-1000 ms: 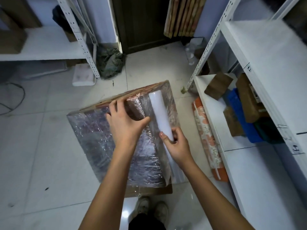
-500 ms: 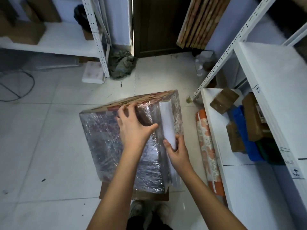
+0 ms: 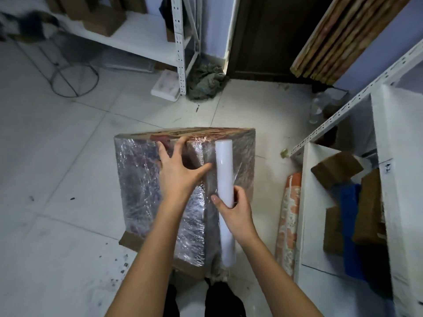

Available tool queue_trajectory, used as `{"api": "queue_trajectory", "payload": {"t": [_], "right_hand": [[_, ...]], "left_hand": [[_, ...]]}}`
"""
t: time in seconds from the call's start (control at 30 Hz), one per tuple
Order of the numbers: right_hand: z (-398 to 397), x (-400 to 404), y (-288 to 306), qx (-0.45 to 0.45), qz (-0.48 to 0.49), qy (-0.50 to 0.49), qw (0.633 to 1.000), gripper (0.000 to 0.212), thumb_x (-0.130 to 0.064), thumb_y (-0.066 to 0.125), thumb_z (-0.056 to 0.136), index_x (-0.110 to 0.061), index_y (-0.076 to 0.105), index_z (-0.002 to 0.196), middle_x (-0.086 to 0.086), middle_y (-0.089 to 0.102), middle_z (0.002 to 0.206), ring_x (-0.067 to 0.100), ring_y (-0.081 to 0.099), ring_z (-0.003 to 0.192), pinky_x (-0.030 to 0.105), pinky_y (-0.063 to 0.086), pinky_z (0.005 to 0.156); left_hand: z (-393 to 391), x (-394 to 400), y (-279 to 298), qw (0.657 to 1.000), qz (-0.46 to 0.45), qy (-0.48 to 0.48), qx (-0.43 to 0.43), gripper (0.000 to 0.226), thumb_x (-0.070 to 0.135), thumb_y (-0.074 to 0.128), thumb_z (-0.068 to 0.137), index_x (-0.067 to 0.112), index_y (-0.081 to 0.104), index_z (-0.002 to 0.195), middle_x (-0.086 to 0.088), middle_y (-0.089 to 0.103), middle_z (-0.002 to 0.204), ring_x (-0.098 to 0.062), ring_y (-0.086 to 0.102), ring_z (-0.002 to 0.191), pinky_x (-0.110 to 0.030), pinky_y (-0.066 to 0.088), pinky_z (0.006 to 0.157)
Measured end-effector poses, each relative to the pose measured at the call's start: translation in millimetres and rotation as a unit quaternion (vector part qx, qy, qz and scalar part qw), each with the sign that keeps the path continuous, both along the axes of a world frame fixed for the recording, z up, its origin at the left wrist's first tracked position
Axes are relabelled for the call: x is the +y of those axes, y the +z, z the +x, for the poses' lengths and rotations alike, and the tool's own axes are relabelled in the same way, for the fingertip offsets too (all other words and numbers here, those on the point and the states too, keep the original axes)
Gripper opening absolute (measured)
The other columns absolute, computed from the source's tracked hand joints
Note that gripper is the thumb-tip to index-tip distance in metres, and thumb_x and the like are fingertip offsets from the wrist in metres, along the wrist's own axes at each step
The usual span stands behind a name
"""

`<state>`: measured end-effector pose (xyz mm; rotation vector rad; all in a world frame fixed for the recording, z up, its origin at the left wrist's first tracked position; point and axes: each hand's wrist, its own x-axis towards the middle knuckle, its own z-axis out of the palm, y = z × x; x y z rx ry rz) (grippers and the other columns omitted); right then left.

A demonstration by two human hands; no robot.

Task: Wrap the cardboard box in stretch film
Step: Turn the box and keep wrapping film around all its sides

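Item: box (image 3: 160, 179), cardboard, standing on the floor (image 3: 57, 179) between my feet and the door (image 3: 263, 35), its top and the two faces toward me already under wrinkled film (image 3: 139, 191); bare cardboard shows along the bottom edge and the far top edge. Item: roll (image 3: 224, 195), white, lying lengthwise against the right face of the box, a short web of film running from it to the box corner. My left hand (image 3: 178, 172) lies flat on the box top, fingers straight and spread, thumb stretched toward the roll, pressing the film down. My right hand (image 3: 235, 211) has fingers and thumb curled round the roll near its middle. Handling, by my reckoning: the box looks stiff enough to take a flat palm without denting, and bulky enough that I would rather walk the roll round it than lift it; weight I cannot tell. The film is thin, clingy and slick on its outer side, so it should stick to itself but tear if pulled across a sharp corner. The roll is rigid and smooth; a hold near the middle steers it, though a loose hold at the ends would let it turn and pay out more freely. Surroundings: shelf (image 3: 338, 225) to the right with brown parcels, a patterned tube (image 3: 288, 213) on the floor beside it, a rag (image 3: 206, 81) by the door.
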<state>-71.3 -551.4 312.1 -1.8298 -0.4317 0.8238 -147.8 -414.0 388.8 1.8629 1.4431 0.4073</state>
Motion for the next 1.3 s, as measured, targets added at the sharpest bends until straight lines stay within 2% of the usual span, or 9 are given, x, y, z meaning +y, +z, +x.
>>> {"api": "queue_trajectory", "payload": {"t": [0.17,0.3,0.43,0.73,0.87,0.97,1.03,1.13,1.3], "right_hand": [[13,-2,3,0.070,0.038,0.081,0.994,0.033,-0.018,0.072,0.082,-0.010,0.055,0.109,0.019,0.062,0.106,0.027,0.062,0.097,0.038,0.052,0.084],[10,1,1,0.063,0.070,0.116,0.989,0.028,-0.026,0.074,0.080,-0.026,0.053,0.099,0.011,0.061,0.099,0.012,0.061,0.084,0.023,0.052,0.073],[7,10,-13,0.019,0.030,0.159,0.987,0.031,-0.032,0.074,0.078,-0.028,0.046,0.092,0.004,0.054,0.093,0.003,0.056,0.077,0.017,0.050,0.062],[-32,31,-35,-0.057,-0.069,0.219,0.972,0.046,-0.051,0.076,0.065,-0.034,0.042,0.090,-0.011,0.054,0.087,0.007,0.058,0.081,0.027,0.055,0.066],[-41,41,-31,-0.063,-0.075,0.232,0.968,0.049,-0.056,0.073,0.064,-0.034,0.039,0.091,-0.005,0.055,0.088,0.011,0.060,0.078,0.033,0.057,0.065],[-35,51,-24,0.031,-0.024,0.222,0.974,0.043,-0.039,0.079,0.071,-0.028,0.043,0.091,0.003,0.058,0.089,0.007,0.064,0.065,0.019,0.050,0.052],[-27,58,-19,0.051,-0.001,0.211,0.976,0.038,-0.029,0.077,0.076,-0.019,0.045,0.094,0.008,0.062,0.089,0.011,0.066,0.062,0.022,0.051,0.052],[-17,64,-13,0.019,0.006,0.230,0.973,0.024,-0.033,0.069,0.082,-0.024,0.050,0.094,-0.009,0.063,0.076,0.006,0.063,0.060,0.022,0.051,0.051],[-4,64,-12,0.005,-0.017,0.312,0.950,0.014,-0.041,0.047,0.078,-0.029,0.049,0.085,-0.019,0.051,0.068,0.001,0.049,0.062,0.020,0.042,0.056]], "left_hand": [[2,-9,1,0.999,0.015,0.027,-0.018,0.081,0.050,0.083,0.061,0.047,0.042,0.131,-0.007,0.009,0.159,-0.036,0.030,0.138,-0.051,0.032,0.106],[-13,-4,-4,0.995,0.022,0.063,-0.070,0.080,0.044,0.085,0.059,0.042,0.047,0.129,-0.011,0.020,0.156,-0.030,0.028,0.139,-0.045,0.027,0.112],[-36,1,-22,0.989,-0.007,0.074,-0.128,0.073,0.038,0.086,0.059,0.042,0.050,0.123,-0.008,0.030,0.151,-0.033,0.041,0.130,-0.053,0.039,0.104],[-93,18,-53,0.980,-0.062,0.095,-0.166,0.074,0.050,0.081,0.049,0.059,0.045,0.114,0.002,0.027,0.154,-0.022,0.040,0.130,-0.051,0.039,0.106],[-95,30,-64,0.980,-0.049,0.095,-0.168,0.081,0.036,0.084,0.063,0.049,0.041,0.131,0.002,0.023,0.155,-0.025,0.037,0.133,-0.045,0.038,0.107],[-92,38,-71,0.977,-0.044,0.108,-0.176,0.082,0.030,0.081,0.071,0.044,0.037,0.139,-0.004,0.019,0.155,-0.030,0.035,0.134,-0.044,0.036,0.108],[-88,41,-71,0.976,-0.051,0.121,-0.176,0.082,0.045,0.080,0.069,0.045,0.037,0.138,-0.004,0.016,0.156,-0.033,0.038,0.132,-0.051,0.040,0.104],[-84,43,-68,0.970,-0.058,0.143,-0.189,0.086,0.067,0.076,0.057,0.044,0.043,0.133,0.001,0.020,0.154,-0.033,0.043,0.129,-0.054,0.045,0.098],[-91,53,-72,0.955,-0.074,0.160,-0.239,0.077,0.056,0.077,0.052,0.041,0.051,0.124,-0.002,0.025,0.152,-0.033,0.042,0.130,-0.052,0.046,0.098]]}}
